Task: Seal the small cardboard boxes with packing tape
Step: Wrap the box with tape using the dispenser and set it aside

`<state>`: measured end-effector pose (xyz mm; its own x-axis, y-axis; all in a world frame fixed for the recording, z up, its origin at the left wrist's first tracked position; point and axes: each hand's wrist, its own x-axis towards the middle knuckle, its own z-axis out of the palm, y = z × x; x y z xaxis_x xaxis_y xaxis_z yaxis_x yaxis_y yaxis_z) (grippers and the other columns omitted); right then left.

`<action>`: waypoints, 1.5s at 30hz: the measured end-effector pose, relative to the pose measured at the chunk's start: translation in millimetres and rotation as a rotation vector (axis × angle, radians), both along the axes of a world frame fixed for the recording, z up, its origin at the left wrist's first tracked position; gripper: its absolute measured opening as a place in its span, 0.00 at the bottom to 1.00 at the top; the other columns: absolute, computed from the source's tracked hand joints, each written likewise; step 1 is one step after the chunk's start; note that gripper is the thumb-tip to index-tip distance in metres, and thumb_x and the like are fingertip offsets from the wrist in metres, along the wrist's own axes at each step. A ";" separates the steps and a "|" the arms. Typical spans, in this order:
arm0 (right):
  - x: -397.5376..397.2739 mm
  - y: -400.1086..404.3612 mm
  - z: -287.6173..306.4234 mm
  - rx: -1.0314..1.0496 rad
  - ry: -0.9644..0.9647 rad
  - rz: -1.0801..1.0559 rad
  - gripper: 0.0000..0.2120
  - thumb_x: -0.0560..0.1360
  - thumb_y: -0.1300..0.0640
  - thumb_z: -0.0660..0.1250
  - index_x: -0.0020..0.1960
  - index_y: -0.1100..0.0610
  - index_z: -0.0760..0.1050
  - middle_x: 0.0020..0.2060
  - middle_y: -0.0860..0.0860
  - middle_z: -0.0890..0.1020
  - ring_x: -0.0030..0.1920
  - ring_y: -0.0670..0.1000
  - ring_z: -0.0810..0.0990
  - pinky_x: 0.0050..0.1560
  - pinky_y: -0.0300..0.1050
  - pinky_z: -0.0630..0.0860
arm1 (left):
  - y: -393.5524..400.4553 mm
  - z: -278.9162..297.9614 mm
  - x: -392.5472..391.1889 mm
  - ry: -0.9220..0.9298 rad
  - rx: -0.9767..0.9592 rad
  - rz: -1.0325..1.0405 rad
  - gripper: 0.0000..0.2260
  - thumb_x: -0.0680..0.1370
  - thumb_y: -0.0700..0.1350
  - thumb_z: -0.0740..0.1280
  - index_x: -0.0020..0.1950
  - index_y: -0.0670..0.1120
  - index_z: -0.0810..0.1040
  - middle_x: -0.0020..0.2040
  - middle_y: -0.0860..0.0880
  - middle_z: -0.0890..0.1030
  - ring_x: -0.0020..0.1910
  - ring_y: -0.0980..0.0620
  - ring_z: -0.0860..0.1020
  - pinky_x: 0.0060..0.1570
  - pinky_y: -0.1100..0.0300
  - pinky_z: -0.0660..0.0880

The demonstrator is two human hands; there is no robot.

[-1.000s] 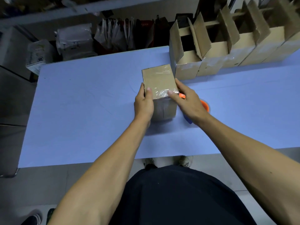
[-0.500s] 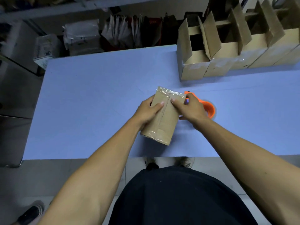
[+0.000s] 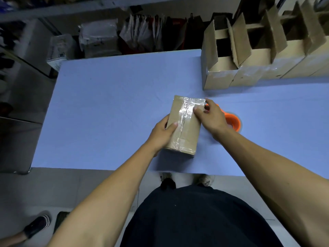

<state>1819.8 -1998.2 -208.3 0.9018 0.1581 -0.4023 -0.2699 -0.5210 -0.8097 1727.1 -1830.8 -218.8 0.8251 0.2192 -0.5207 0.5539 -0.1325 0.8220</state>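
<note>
Two hands are on the job: my left hand (image 3: pixel 162 132) cups the near left edge of the small cardboard box (image 3: pixel 184 124), fingers curled around its side with the thumb lying flat on the top face, while my right hand (image 3: pixel 212 117) rests its fingertips (image 3: pixel 196 110) on the far right part of the top, pressed onto the packing tape (image 3: pixel 186 111) rather than closed around anything. The box lies on the blue table (image 3: pixel 110 107), near the front edge and roughly in the middle, with its long taped seam running away from me. I judge it light and fairly stiff: thin corrugated board, easy to turn with one hand, but the broad faces would likely dent if I squeezed them in the middle. The tape is glossy and wrinkled near the far end, so it will be slick under my fingers; I would grip on bare cardboard at the edges and corners, where the board is strongest and offers some friction. Smoothing the wrinkles wants flat finger pressure along the strip, not a pinch. The orange tape dispenser (image 3: pixel 233 123) sits just beyond my right hand, partly hidden by it, and I cannot tell whether tape is attached between it and the box. At the far right of the table stands a row of open boxes (image 3: pixel 249 68), flaps up, well apart from the one I am holding, apparently waiting their turn.
</note>
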 end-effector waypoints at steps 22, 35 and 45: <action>21.1 31.4 18.0 0.101 0.052 0.223 0.28 0.84 0.45 0.55 0.80 0.49 0.51 0.71 0.51 0.73 0.68 0.55 0.73 0.54 0.37 0.64 | 0.4 29.4 44.4 -0.111 -0.204 0.324 0.11 0.82 0.46 0.65 0.64 0.52 0.77 0.55 0.54 0.84 0.50 0.56 0.84 0.47 0.60 0.80; 39.3 218.5 30.0 0.085 -0.016 0.249 0.25 0.82 0.40 0.54 0.76 0.46 0.57 0.63 0.50 0.79 0.59 0.57 0.78 0.63 0.54 0.74 | 183.3 47.8 63.0 -0.139 -0.222 0.339 0.09 0.83 0.46 0.64 0.63 0.52 0.77 0.54 0.53 0.84 0.50 0.54 0.84 0.51 0.56 0.81; 38.9 399.4 13.2 0.168 0.118 0.265 0.30 0.77 0.37 0.59 0.76 0.42 0.56 0.63 0.46 0.79 0.59 0.53 0.79 0.64 0.56 0.75 | 367.6 31.9 66.7 -0.069 -0.234 0.376 0.07 0.83 0.46 0.63 0.59 0.52 0.78 0.53 0.51 0.85 0.50 0.51 0.84 0.51 0.54 0.81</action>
<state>1858.7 -1598.8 -195.1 0.7690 0.4541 -0.4500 -0.2401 -0.4472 -0.8616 1793.9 -1463.2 -186.8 0.7452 0.3934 -0.5384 0.4706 0.2618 0.8426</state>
